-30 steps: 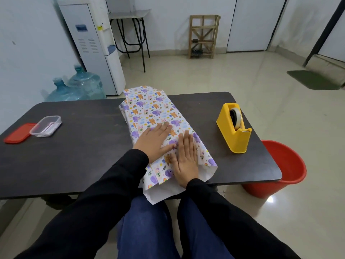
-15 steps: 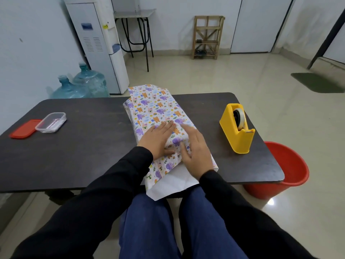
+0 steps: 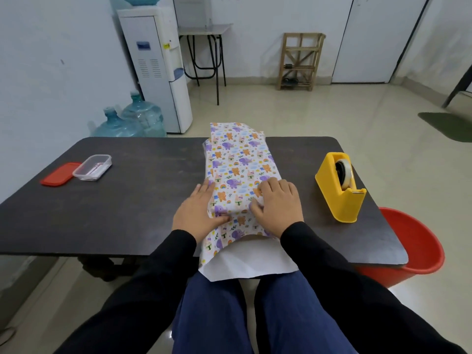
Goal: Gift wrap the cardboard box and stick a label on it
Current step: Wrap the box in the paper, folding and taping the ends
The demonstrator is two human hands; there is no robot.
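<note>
The box is hidden under wrapping paper (image 3: 237, 164) printed with cartoon animals, lying lengthwise on the dark table (image 3: 132, 200). The paper's near end hangs over the table's front edge, its white underside (image 3: 245, 261) showing. My left hand (image 3: 196, 210) lies flat against the left side of the wrapped box, fingers straight and thumb on the paper. My right hand (image 3: 277, 208) sits on top at the right, fingers curled and pressing into the paper; I cannot tell whether it pinches a fold.
A yellow tape dispenser (image 3: 341, 186) stands on the table's right part. At the left lie a clear plastic container (image 3: 93, 167) and its red lid (image 3: 58, 174). A red bucket (image 3: 413, 246) stands on the floor by the right corner.
The wrapped box has turned from a slant to straight lengthwise. My left hand slid from the top to the left side. My right hand went from flat to curled on the right.
</note>
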